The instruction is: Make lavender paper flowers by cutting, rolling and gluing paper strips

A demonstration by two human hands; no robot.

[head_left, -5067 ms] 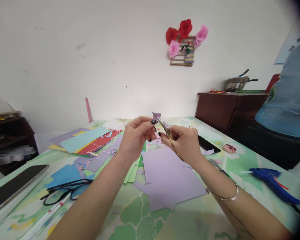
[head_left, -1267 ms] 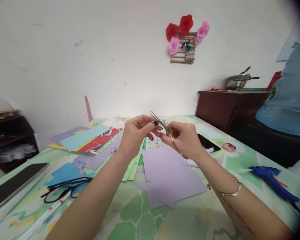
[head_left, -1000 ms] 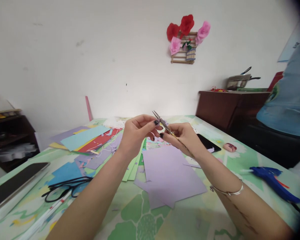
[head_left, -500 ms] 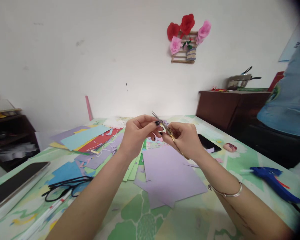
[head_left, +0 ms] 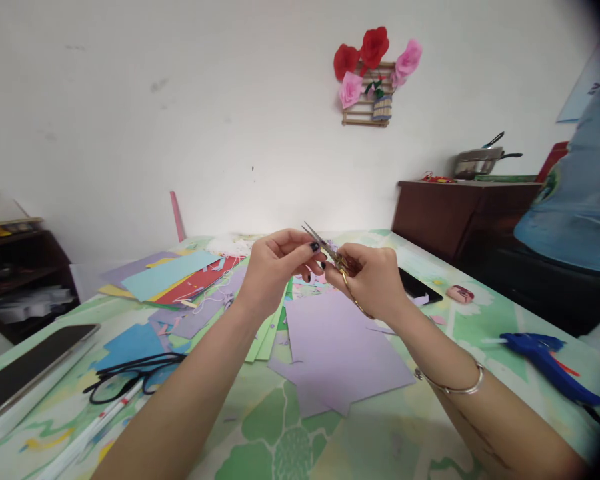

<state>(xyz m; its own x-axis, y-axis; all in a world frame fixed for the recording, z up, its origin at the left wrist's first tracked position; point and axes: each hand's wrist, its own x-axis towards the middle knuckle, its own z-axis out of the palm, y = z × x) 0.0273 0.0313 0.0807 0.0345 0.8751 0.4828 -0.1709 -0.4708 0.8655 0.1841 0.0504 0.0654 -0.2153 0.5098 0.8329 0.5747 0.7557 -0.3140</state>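
Observation:
My right hand (head_left: 373,280) is closed round the gold handles of a small pair of scissors (head_left: 341,263), whose blades point up and to the left. Beside the blades, my left hand (head_left: 285,263) is pinched, thumb against fingers; whatever sits in the pinch is hidden or too small to name. Both hands are held above the table, close together. Below them lies a sheet of purple paper (head_left: 347,353) with cut edges. Green paper strips (head_left: 266,340) lie under my left wrist.
Coloured paper sheets (head_left: 173,277) and scraps cover the left of the table. Black glasses (head_left: 135,375) and a phone (head_left: 35,367) lie at the near left. To the right are a blue glue gun (head_left: 550,363), an eraser-like pink piece (head_left: 460,294) and a black phone-like slab (head_left: 420,285).
My right hand and the scissors have shifted very slightly to the right. My left hand stays almost where it was.

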